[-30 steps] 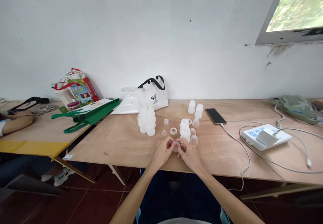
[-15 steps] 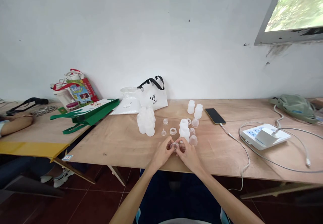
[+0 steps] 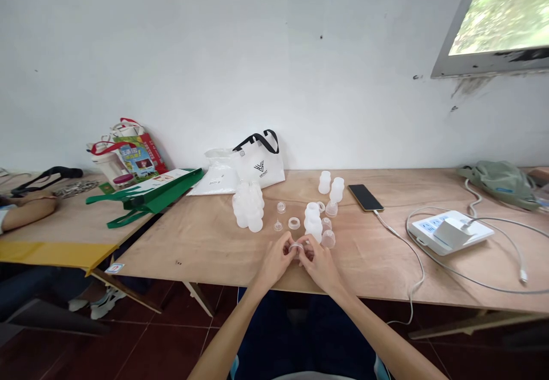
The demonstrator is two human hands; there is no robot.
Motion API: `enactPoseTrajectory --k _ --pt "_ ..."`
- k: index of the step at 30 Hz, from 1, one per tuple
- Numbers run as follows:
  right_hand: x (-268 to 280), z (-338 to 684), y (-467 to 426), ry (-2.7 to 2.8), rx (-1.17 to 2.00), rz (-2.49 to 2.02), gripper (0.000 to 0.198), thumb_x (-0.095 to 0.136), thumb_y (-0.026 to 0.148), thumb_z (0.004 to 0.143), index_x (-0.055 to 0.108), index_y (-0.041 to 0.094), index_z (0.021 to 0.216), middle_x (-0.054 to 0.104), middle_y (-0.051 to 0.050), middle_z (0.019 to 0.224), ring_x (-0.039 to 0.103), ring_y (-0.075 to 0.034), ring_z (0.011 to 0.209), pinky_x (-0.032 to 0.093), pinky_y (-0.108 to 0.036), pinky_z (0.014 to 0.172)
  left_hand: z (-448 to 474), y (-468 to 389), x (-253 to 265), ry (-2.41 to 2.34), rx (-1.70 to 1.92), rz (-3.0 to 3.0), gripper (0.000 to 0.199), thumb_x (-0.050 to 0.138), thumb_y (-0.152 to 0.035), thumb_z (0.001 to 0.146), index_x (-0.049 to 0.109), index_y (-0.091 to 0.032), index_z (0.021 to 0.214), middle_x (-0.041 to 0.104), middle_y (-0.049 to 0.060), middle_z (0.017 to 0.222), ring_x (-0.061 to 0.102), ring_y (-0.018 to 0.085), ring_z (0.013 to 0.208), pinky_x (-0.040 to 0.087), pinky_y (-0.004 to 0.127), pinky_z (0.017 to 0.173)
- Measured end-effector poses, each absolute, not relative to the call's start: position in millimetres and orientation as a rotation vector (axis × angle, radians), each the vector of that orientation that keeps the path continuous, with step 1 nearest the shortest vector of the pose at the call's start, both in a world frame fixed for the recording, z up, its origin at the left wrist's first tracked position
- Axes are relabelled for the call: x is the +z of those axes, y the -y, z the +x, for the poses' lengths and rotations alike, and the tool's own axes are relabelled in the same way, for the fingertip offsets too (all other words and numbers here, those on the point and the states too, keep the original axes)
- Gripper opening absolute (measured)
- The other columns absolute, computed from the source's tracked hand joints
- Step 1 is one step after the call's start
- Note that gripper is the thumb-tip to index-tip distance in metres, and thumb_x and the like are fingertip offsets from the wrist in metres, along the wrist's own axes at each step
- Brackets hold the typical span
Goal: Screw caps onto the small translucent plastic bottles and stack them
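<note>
Near the table's front edge, my left hand (image 3: pixel 277 256) and my right hand (image 3: pixel 317 260) pinch a small clear ring (image 3: pixel 295 247) between them, one from each side. Just beyond the fingers lie a translucent collar ring (image 3: pixel 294 223), a clear bottle nipple (image 3: pixel 278 226) and another small nipple-and-ring piece (image 3: pixel 281 207). White baby-bottle bodies (image 3: pixel 313 223) stand close to my right hand, beside clear dome caps (image 3: pixel 328 239). A cluster of several more frosted bottle bodies (image 3: pixel 249 207) is on the left. Two further bottle bodies (image 3: pixel 337 189) stand at the back.
A phone (image 3: pixel 365 197) on a cable and a white power strip (image 3: pixel 449 232) lie to the right, with a grey-green bag (image 3: pixel 500 183) behind. White bags (image 3: pixel 259 166) lean on the wall; a green bag (image 3: pixel 160 200) is leftward. Another person's arm (image 3: pixel 30 210) rests at far left.
Both hands stay in nearly the same place; the clear ring between the fingertips has tilted slightly. Everything else on the table lies as before.
</note>
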State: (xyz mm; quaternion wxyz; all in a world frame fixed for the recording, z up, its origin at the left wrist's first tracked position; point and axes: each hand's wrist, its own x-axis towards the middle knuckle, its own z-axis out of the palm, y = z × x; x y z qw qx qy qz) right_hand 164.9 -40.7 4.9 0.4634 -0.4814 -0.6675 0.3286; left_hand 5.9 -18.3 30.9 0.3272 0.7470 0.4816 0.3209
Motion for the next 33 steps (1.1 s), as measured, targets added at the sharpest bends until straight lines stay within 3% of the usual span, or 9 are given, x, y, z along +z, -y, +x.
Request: enactPoseTrajectory --k 5,12,19,26,30,33 --pt "6 161 43 1.635 0.798 -1.201 0.011 0.051 0.036 0.094 0.054 0.026 0.098 0.072 0.002 0.069 0.068 -0.02 0.059 0.052 -0.032 0.061 -4 25 48 -1.118 0.701 2.036 0.022 0.043 -0.038 0.102 0.056 -0.022 0.095 0.067 -0.002 0.082 0.061 0.016 0.073 0.043 0.024 0.067" --pt "7 162 43 1.602 0.83 -1.207 0.014 0.051 0.038 0.094 0.055 0.026 0.101 0.069 0.003 0.065 0.069 -0.019 0.057 0.052 -0.031 0.06 -11 25 55 -1.018 0.628 2.112 0.032 0.038 -0.034 0.104 0.065 -0.024 0.116 0.074 0.004 0.108 0.068 0.021 0.097 0.05 0.028 0.085" --pt "7 163 44 1.633 0.774 -1.219 0.015 0.05 0.04 0.095 0.052 0.026 0.099 0.07 0.002 0.067 0.069 -0.02 0.058 0.052 -0.032 0.06 5 19 33 -1.233 0.867 2.041 0.031 0.045 -0.026 0.098 0.074 -0.023 0.107 0.078 0.003 0.102 0.071 0.02 0.087 0.051 0.028 0.081" --pt "2 163 44 1.654 0.696 -1.257 0.012 0.049 0.038 0.094 0.052 0.026 0.098 0.072 0.001 0.072 0.069 -0.021 0.062 0.052 -0.031 0.061 4 22 38 -1.186 0.868 2.01 0.032 0.045 -0.032 0.1 0.075 -0.024 0.106 0.079 0.001 0.1 0.072 0.02 0.087 0.051 0.025 0.08" --pt "2 163 43 1.655 0.698 -1.242 0.014 0.048 0.039 0.096 0.052 0.026 0.096 0.07 0.002 0.067 0.068 -0.02 0.059 0.05 -0.03 0.058 1 24 43 -1.155 0.793 2.057 0.037 0.043 -0.038 0.102 0.076 -0.021 0.099 0.077 0.001 0.086 0.069 0.019 0.077 0.05 0.024 0.072" --pt "3 163 44 1.653 0.708 -1.238 0.015 0.047 0.041 0.096 0.052 0.027 0.096 0.07 0.002 0.068 0.068 -0.021 0.058 0.05 -0.032 0.059 4 25 40 -1.22 0.807 2.085 0.037 0.042 -0.036 0.102 0.076 -0.023 0.104 0.078 0.003 0.09 0.069 0.02 0.077 0.052 0.027 0.074"
